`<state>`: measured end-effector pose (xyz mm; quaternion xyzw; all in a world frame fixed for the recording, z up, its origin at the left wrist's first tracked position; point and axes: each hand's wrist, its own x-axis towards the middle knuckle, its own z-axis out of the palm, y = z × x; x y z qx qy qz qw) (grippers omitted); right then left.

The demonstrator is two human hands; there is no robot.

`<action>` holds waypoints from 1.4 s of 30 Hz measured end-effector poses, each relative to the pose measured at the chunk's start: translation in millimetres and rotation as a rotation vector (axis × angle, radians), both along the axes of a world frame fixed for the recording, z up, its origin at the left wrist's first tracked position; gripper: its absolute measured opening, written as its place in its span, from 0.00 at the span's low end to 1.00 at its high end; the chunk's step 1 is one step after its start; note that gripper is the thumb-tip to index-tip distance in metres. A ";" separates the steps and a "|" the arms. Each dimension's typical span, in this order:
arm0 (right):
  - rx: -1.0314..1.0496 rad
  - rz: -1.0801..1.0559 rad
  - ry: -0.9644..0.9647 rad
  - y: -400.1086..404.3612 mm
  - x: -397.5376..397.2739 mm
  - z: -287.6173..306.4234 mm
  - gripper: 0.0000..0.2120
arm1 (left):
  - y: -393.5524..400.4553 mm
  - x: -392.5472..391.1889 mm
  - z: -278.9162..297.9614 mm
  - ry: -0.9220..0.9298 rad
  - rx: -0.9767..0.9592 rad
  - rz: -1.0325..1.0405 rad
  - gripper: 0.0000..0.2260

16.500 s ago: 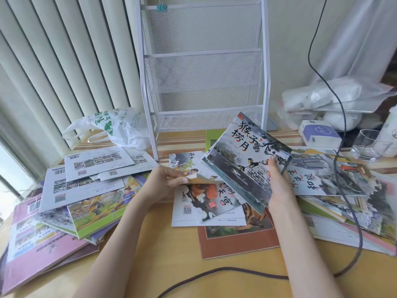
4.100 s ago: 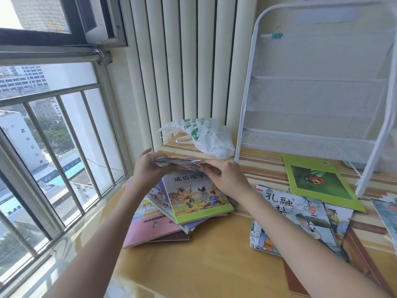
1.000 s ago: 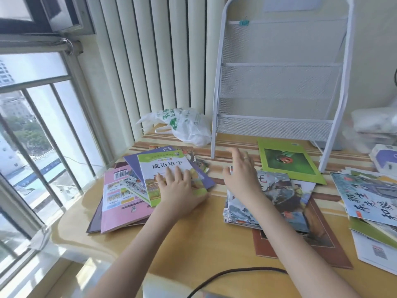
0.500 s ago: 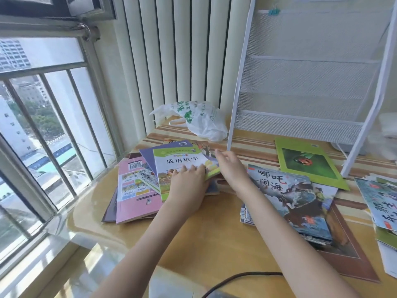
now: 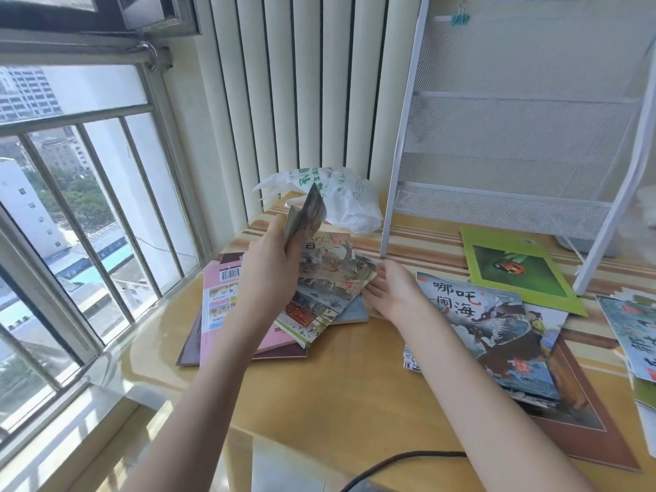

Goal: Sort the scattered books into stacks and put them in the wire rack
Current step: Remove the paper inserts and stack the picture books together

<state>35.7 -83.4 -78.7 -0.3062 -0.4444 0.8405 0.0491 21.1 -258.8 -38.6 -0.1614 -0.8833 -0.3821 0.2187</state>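
The left hand (image 5: pixel 269 268) held thin books (image 5: pixel 307 218) upright, the right hand (image 5: pixel 390 292) lay flat against the pile (image 5: pixel 326 292); such floppy, slippery covers probably needed gripping at the spine.

— What's on the table (image 5: pixel 340 392)?
— Book piles: a pink-topped one (image 5: pixel 227 314) at left, another (image 5: pixel 497 335) to the right, a green book (image 5: pixel 514 271) by the rack (image 5: pixel 514 136).
— More?
— A plastic bag (image 5: pixel 340 197) at the back, a black cable (image 5: pixel 401 459) at the near edge.
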 end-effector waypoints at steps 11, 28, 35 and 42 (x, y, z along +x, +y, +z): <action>1.519 0.843 0.013 -12.5 -13.5 -22.4 0.49 | 0.4 0.6 -2.3 -0.019 -0.010 -0.008 0.10; 2.243 0.917 0.130 -52.4 8.4 11.7 0.21 | -7.6 -6.5 22.9 0.032 0.089 0.086 0.10; 2.142 0.798 -0.271 -65.5 7.5 3.7 0.36 | -23.0 -13.2 30.0 0.053 0.163 0.097 0.10; 2.128 0.561 -0.079 -51.9 15.8 1.4 0.23 | -25.9 -11.2 35.4 0.092 0.139 0.139 0.09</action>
